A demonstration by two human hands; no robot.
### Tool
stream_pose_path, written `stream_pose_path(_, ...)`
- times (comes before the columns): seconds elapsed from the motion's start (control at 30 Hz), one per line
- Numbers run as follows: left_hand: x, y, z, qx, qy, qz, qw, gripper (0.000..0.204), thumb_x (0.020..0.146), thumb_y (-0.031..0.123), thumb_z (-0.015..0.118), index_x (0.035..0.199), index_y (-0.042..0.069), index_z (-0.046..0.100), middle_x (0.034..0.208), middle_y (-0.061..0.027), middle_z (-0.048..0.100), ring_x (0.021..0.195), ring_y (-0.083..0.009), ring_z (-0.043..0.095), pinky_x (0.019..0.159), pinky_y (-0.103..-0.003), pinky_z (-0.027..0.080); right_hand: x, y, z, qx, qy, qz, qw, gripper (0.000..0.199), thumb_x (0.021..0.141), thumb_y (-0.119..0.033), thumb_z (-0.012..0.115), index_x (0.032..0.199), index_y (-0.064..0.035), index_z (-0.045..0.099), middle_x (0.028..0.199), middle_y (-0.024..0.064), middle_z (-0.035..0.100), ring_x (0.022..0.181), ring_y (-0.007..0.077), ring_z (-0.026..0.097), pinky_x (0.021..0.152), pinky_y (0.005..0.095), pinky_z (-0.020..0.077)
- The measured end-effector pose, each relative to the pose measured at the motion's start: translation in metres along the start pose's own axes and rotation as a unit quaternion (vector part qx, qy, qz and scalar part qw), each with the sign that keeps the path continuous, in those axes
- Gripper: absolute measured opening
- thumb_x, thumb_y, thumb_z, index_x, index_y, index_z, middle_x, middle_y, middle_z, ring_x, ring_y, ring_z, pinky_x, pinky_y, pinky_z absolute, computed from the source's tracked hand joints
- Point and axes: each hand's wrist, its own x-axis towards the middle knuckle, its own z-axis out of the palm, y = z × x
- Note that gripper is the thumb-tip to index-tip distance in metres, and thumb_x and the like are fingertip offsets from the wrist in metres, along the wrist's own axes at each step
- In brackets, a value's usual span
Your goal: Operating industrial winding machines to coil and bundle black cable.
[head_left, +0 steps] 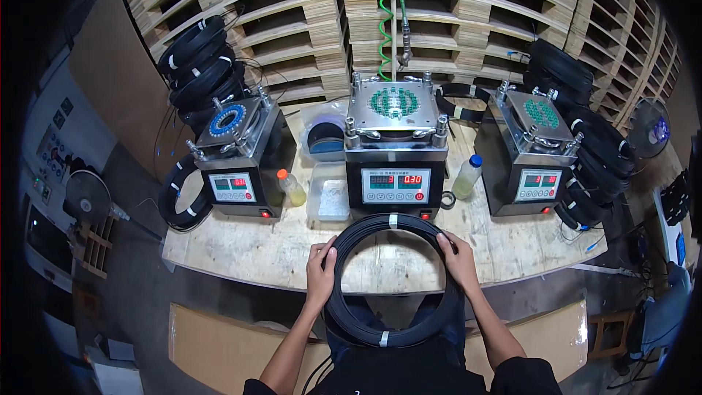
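Black cable coil (pixel 352 240), one, in front of the middle machine (pixel 396 152), across the near edge of the desk (pixel 281 263); bound with white ties (pixel 384 339); probably of moderate weight, springy and smooth-skinned, best taken by opposite sides of the ring, without sharp bending. Left hand (pixel 321 269), grip closed on the coil's left side. Right hand (pixel 459 262), grip closed on its upper right side. Clear tray (pixel 316 201), just left of the middle machine; orange-capped bottle (pixel 294 190), farther left. Blue-capped bottle (pixel 466 179), just right. Similar machines, two: left unit (pixel 238 161) and right unit (pixel 534 153), either side of the middle machine. Green coiled hose (pixel 385 11), hanging behind it. Wooden pallets (pixel 281 25), stacked farthest behind it.
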Motion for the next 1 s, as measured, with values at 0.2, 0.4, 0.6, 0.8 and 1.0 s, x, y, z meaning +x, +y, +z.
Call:
stream_pose_path(0.2,-0.008,0.005,0.003,0.115,-0.022,0.0,0.993,0.036,0.105,0.022,0.049,0.129,-0.001,0.063,0.109,-0.0211,0.059,0.101,-0.0378,0.061,0.092,-0.04,0.047,-0.007,0.014,0.007,-0.152,0.011,-0.014,0.988,0.039,0.099,-0.032,0.059,0.11,0.0034,0.07,0.092,0.0253,0.068,0.091,0.0415,0.066,0.083,0.0435,0.0507)
stream_pose_path(0.4,-0.007,0.039,0.004,0.219,-0.065,-0.073,0.971,0.04,0.104,0.028,0.05,0.131,0.0,0.06,0.113,-0.0222,0.059,0.1,-0.0435,0.061,0.09,-0.045,0.047,-0.006,0.009,0.005,-0.258,0.011,-0.051,0.965,0.039,0.099,-0.035,0.059,0.105,0.0023,0.071,0.097,0.0226,0.056,0.092,0.0412,0.061,0.08,0.0473,0.0496)
stream_pose_path(0.6,-0.001,0.028,0.008,0.301,-0.057,-0.03,0.951,0.041,0.101,0.032,0.053,0.126,0.0,0.063,0.112,-0.018,0.06,0.101,-0.0381,0.06,0.09,-0.051,0.041,0.0,0.018,0.015,-0.318,0.027,-0.071,0.945,0.04,0.1,-0.035,0.056,0.101,0.001,0.073,0.095,0.0201,0.06,0.09,0.0382,0.061,0.077,0.0481,0.0499)
stream_pose_path(0.8,0.008,0.021,0.01,0.423,-0.052,0.046,0.903,0.04,0.1,0.035,0.055,0.117,0.002,0.07,0.103,-0.0141,0.063,0.104,-0.0328,0.055,0.09,-0.053,0.039,0.007,0.023,0.018,-0.354,0.024,-0.071,0.932,0.039,0.101,-0.035,0.054,0.105,-0.0004,0.072,0.092,0.0193,0.062,0.087,0.0378,0.063,0.076,0.0478,0.0506)
stream_pose_path(1.0,0.018,0.024,0.007,0.402,-0.091,0.008,0.911,0.041,0.099,0.037,0.056,0.118,0.004,0.07,0.106,-0.0145,0.065,0.104,-0.0354,0.058,0.086,-0.054,0.042,0.017,0.017,0.01,-0.343,-0.005,-0.094,0.935,0.04,0.102,-0.036,0.052,0.106,-0.0013,0.071,0.091,0.0204,0.064,0.088,0.0389,0.064,0.076,0.0491,0.0505)
